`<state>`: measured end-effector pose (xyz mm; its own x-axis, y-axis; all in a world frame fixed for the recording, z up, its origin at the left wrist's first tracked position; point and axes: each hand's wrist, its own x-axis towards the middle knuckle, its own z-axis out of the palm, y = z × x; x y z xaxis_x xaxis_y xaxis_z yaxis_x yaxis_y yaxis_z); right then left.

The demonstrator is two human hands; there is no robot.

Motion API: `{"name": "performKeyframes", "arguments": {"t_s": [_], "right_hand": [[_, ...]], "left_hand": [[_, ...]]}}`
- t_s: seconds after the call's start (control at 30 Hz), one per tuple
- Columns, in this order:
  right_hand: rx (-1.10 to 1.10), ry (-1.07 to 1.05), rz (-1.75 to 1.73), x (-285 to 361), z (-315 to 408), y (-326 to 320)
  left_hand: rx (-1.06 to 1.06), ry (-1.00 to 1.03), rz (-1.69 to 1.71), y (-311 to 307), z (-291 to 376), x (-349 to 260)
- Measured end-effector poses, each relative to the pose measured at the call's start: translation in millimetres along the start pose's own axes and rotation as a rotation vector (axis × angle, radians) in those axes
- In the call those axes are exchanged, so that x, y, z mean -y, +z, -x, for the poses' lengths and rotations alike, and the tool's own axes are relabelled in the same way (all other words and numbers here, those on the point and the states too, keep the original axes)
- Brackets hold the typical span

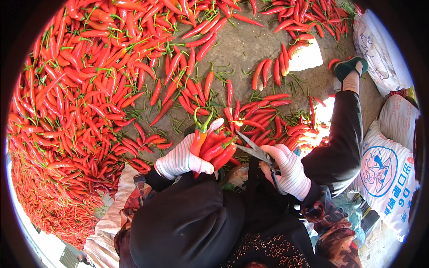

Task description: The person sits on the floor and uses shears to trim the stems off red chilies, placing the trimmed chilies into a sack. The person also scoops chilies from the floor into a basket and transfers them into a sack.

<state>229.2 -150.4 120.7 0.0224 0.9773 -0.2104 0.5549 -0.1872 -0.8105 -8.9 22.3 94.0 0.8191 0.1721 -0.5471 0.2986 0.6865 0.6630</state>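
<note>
My left hand (184,157), in a striped knit glove, is closed around a bunch of red chili peppers (216,149). Two long green stems stick up from the bunch, while other peppers in it show short green ends. Gloved the same way, my right hand (290,171) holds metal scissors (256,150) by the handles. The scissor blades are parted and point left, close to the pepper ends at the right of the bunch. Just beyond the hands, red peppers without long stems (261,117) lie in a loose heap on the floor.
A large pile of red peppers (83,83) with stems covers the left side. Cut green stems (177,124) are scattered on the concrete floor (234,50). More peppers (311,15) lie at the top right. Printed woven sacks (385,174) stand at the right, near my outstretched leg (345,134).
</note>
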Motion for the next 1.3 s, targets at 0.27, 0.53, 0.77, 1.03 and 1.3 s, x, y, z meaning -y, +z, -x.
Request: {"name": "performKeyframes", "arguments": {"t_s": [0.27, 0.53, 0.77, 1.03, 1.3], "right_hand": [[0.086, -0.090, 0.124, -5.2, -6.9, -5.1], [0.197, 0.202, -0.246, -7.7, 4.9, 0.5], [0.095, 0.094, -0.012, 4.5, -1.7, -2.4], [0.107, 0.109, -0.036, 5.0, -13.6, 12.5], [0.168, 0.261, -0.315, -12.8, -15.2, 52.5]], "left_hand": [[0.005, 0.008, -0.131, 2.7, -5.2, 3.9], [-0.044, -0.121, -0.196, -0.7, -1.1, -1.9], [-0.184, -0.212, -0.381, -7.5, -4.8, 7.4], [-0.207, -0.089, -0.964, 1.0, -12.3, 0.6], [-0.241, -0.274, -1.230, -6.9, -1.6, -16.4]]}}
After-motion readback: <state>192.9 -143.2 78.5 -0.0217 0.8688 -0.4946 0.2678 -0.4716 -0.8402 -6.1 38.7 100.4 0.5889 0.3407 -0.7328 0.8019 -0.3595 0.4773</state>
